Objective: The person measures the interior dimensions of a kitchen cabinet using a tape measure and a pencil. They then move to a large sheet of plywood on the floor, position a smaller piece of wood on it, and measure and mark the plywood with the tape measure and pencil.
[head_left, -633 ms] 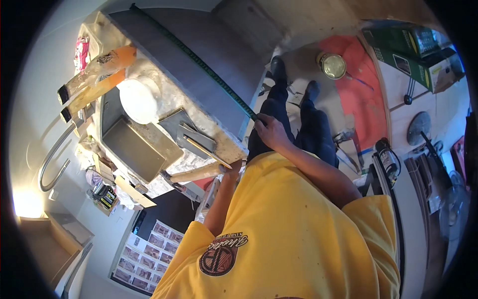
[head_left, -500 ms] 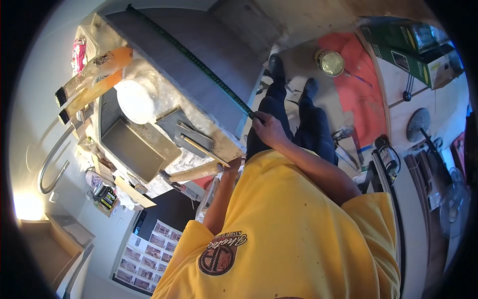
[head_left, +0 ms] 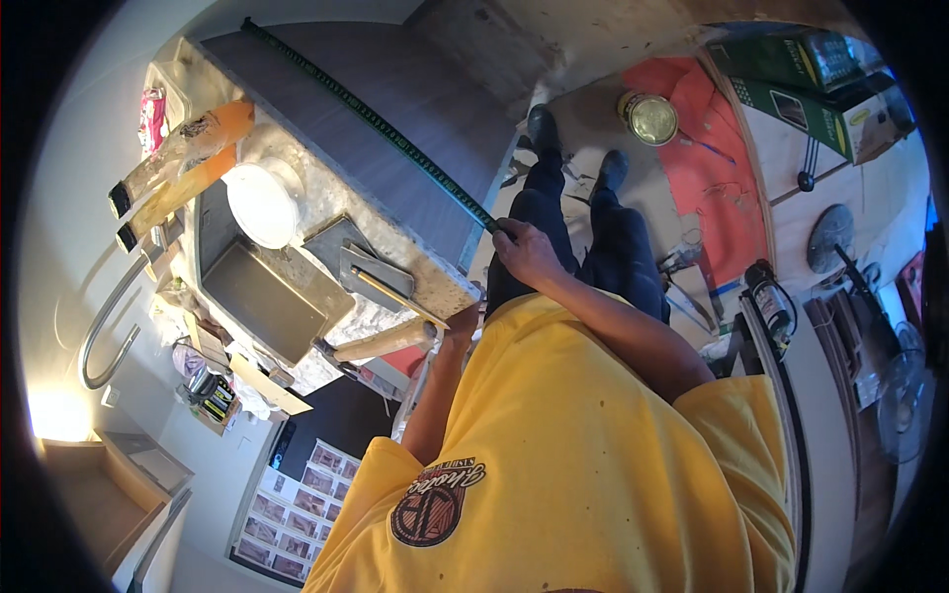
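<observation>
My right hand [head_left: 529, 252] is closed on the near end of a tape measure [head_left: 371, 121]. Its long dark green blade is drawn out diagonally over a flat grey panel [head_left: 336, 59] to the panel's far left corner. My left hand [head_left: 465, 320] is by the worktop's near corner; its fingers are mostly hidden, so I cannot tell whether it grips anything. Close to it on the worktop [head_left: 435, 282], a wooden-handled hammer [head_left: 386, 342] lies beside a yellow pencil [head_left: 386, 289], which rests across dark flat pieces [head_left: 346, 247].
Left of the panel are a sink [head_left: 262, 296], a white round tub [head_left: 265, 203] and a curved faucet [head_left: 99, 341]. An open can [head_left: 652, 119] stands by a red sheet [head_left: 712, 178] on the floor. Green boxes [head_left: 791, 109] and a fan [head_left: 900, 395] are at the right.
The whole view has shifted slightly. My right hand still holds the tape measure, and its blade stays stretched over the panel. My left hand remains by the worktop corner.
</observation>
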